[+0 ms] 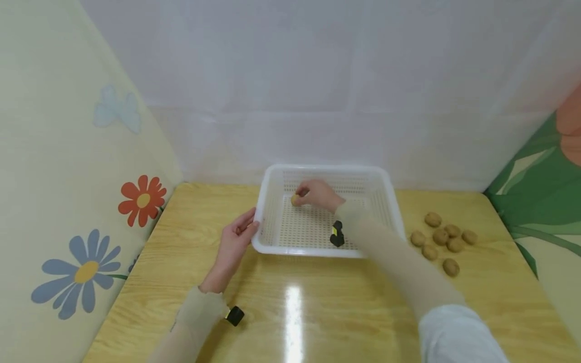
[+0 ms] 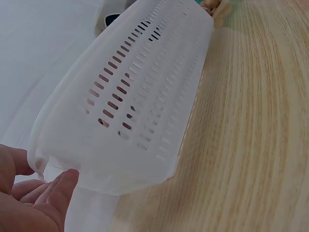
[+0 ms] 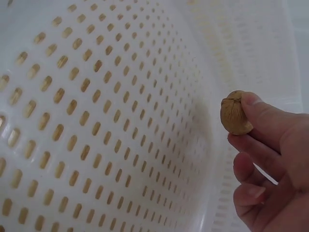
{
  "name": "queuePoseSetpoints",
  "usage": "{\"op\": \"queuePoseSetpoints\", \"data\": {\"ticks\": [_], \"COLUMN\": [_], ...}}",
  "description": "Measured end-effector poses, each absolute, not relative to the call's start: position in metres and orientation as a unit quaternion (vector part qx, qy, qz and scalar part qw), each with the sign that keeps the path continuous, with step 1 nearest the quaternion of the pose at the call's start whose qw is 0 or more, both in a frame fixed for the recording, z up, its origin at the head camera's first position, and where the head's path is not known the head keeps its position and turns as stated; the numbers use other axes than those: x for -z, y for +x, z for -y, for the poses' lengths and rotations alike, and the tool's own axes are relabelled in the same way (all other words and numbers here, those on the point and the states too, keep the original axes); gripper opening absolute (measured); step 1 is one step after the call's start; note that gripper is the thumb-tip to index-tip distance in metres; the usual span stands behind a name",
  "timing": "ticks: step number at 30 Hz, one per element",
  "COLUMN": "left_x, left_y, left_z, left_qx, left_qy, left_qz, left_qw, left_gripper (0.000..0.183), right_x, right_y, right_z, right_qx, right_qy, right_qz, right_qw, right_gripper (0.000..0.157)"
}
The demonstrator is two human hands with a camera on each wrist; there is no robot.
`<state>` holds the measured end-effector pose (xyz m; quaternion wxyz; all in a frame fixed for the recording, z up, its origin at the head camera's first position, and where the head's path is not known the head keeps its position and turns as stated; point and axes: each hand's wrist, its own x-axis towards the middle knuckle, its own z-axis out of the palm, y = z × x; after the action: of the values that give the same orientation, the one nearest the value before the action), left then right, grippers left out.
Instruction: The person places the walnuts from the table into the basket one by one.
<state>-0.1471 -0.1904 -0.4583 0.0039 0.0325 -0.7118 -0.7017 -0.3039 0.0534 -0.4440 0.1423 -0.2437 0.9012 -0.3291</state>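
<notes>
A white perforated plastic basket (image 1: pixel 327 251) stands on the wooden table. Its left rim is pinched between the thumb and fingers of my left hand (image 1: pixel 233 242); the left wrist view shows that hand (image 2: pixel 36 198) at the basket's corner (image 2: pixel 111 159). Inside the basket, my right hand (image 1: pixel 320 195) holds a walnut (image 1: pixel 295 200) near the left end. Up close in the right wrist view, thumb and fingertips grip this brown walnut (image 3: pixel 234 116) above the slotted floor (image 3: pixel 96 125). No other walnut shows in the basket, though my right arm hides part of it.
Several walnuts (image 1: pixel 440 237) lie in a loose group on the table to the right of the basket. A white sheet (image 1: pixel 281 91) hangs behind the table. Flower-printed panels stand at the left (image 1: pixel 54 176) and right (image 1: pixel 535 201).
</notes>
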Motion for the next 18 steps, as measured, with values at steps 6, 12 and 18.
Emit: {"op": "queuePoseSetpoints", "data": {"ticks": [6,12,18], "left_x": [0.461,0.461,0.458], "left_y": [-0.146,-0.145,-0.146], "left_z": [0.190,0.189,0.190], "left_qx": [0.701,0.701,0.701], "left_qy": [0.031,0.035,0.033], "left_qz": [0.712,0.713,0.713], "left_qw": [0.004,0.004,0.007], "left_gripper": [0.047,0.047,0.048], "right_x": [0.451,0.449,0.429], "right_y": [-0.301,-0.301,-0.304], "right_z": [-0.046,-0.050,-0.065], "right_qx": [0.295,0.288,0.309], "right_qy": [-0.235,-0.229,-0.236], "right_qz": [-0.915,-0.919,-0.912], "right_qw": [0.142,0.144,0.130], "right_gripper": [0.034,0.038,0.036]}}
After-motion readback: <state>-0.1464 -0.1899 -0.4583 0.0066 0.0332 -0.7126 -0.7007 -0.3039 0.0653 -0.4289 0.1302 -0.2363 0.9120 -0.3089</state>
